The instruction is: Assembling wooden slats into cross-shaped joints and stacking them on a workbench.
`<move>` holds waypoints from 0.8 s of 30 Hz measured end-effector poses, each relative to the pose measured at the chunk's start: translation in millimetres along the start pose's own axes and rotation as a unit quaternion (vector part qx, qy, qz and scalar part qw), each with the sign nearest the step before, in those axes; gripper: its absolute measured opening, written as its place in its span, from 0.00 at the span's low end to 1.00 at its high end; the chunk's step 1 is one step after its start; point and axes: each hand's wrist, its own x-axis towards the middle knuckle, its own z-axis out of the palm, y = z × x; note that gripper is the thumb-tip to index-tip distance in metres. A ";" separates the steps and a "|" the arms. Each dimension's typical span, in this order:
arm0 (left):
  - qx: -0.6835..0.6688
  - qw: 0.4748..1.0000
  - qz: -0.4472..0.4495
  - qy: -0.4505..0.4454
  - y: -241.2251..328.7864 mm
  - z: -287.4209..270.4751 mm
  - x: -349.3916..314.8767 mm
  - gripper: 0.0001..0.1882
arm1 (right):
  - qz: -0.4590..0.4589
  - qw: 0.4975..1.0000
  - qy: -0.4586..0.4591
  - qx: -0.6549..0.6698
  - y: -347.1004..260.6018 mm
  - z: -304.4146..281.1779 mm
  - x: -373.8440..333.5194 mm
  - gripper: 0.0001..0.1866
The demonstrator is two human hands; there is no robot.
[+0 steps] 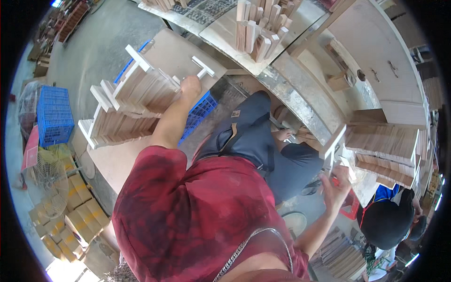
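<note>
My left hand [191,87] is closed at the stem of a small pale T-shaped wooden piece [205,66], over a board-topped surface on the left. Beside it stand rows of stacked flat wooden pieces [141,91], some with pale crossbars at their ends. On the right, my right hand [336,188] grips another T-shaped wooden piece [332,143], its crossbar up and away from me. A short pale block [347,168] shows just beyond those fingers. Next to it, thin wooden boards [383,141] stand packed in rows on the workbench.
A bench with upright wooden sticks [263,28] is ahead. Below my left forearm sits a blue crate [199,110]; another blue crate [55,115] stands far left, near a wire fan [49,188] and cartons [80,202]. Another person in dark clothing [386,218] is at lower right.
</note>
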 end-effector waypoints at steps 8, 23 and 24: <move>0.075 0.996 0.038 0.040 -102.5 35.1 11.8 0.15 | -0.130 0.983 -0.050 0.117 -10.6 55.9 31.5 0.18; -0.538 0.751 0.343 -0.169 32.6 -187.5 -254.0 0.06 | 0.061 0.897 -0.224 0.375 -26.9 145.0 28.0 0.18; -0.509 0.754 0.373 -0.183 47.8 -188.1 -256.1 0.06 | 0.059 0.867 -0.223 0.441 -40.7 147.6 27.2 0.18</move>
